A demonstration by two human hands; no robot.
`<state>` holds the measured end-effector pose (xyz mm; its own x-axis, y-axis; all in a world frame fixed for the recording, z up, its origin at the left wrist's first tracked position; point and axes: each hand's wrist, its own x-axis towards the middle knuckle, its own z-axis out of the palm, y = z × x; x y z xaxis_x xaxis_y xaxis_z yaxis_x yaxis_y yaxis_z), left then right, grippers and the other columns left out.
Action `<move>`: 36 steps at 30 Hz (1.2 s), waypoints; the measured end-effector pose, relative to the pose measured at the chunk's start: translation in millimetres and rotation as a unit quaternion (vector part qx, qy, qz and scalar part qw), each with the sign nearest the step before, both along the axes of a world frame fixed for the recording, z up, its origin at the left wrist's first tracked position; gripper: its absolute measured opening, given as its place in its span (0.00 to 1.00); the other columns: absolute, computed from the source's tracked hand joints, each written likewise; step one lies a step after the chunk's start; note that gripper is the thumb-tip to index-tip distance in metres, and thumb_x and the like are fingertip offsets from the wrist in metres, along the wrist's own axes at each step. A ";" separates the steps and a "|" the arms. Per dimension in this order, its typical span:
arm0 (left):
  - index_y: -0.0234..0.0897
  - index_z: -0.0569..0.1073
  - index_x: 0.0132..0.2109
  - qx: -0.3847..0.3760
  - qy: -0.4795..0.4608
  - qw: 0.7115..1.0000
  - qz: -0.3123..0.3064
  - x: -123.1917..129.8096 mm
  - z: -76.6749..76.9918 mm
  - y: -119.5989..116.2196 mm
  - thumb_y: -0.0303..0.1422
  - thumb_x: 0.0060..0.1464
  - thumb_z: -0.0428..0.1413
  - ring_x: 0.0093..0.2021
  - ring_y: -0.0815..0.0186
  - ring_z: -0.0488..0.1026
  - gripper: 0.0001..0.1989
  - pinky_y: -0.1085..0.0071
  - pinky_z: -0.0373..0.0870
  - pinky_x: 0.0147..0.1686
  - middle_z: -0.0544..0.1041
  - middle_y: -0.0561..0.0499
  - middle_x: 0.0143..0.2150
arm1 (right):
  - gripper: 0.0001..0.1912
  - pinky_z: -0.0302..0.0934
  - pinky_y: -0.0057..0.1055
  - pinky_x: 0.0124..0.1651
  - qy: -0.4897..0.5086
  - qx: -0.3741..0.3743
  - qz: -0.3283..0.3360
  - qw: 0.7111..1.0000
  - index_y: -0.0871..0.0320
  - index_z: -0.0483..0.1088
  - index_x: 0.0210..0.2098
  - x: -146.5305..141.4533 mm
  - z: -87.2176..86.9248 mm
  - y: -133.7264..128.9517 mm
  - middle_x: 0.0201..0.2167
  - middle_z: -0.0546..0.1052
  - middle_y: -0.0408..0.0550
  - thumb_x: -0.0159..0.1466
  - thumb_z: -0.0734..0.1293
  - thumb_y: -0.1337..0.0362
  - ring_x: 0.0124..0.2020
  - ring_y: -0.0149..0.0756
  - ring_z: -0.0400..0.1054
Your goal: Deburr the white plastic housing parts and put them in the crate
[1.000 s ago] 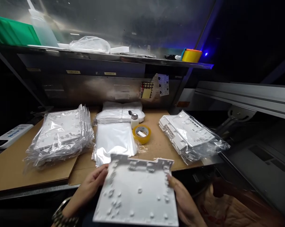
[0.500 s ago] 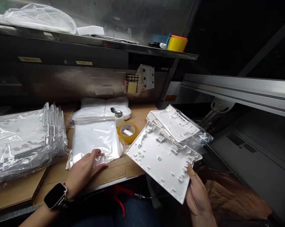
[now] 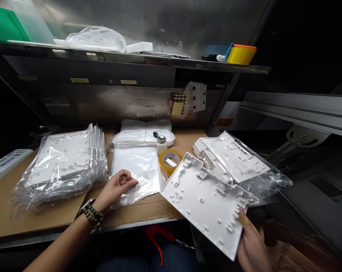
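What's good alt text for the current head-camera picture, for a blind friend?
A right hand holds a white panel; the left hand is over clear bags on cardboard, with bagged panels stacked to their left.

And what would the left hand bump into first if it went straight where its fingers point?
The left hand seems on or just over the clear bags, so it'd probably brush those first; depth is unclear. Past them in line sits the yellow tape roll.

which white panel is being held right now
The white panel in the right hand, gripped by its edge; the others lie in the left stack and right stack, with no hand on them.
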<state>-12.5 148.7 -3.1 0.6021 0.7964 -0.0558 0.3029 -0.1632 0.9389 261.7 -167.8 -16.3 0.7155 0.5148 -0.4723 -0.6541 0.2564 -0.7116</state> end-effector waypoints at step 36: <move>0.43 0.64 0.44 0.016 0.076 0.997 -0.031 -0.5 0.6 7.2 0.50 0.46 0.67 0.31 0.62 0.74 0.27 0.66 0.68 0.32 0.78 0.52 0.37 | 0.27 0.67 0.41 0.50 -0.031 0.086 0.337 0.937 0.63 0.79 0.45 -83.4 10.7 107.7 0.32 0.83 0.52 0.60 0.75 0.45 0.36 0.44 0.78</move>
<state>-13.0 155.9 -2.5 0.6375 0.7602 -0.1255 0.4290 -0.2148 0.8774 178.3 -60.1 -5.5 0.2245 0.9245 -0.3082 -0.6671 -0.0847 -0.7402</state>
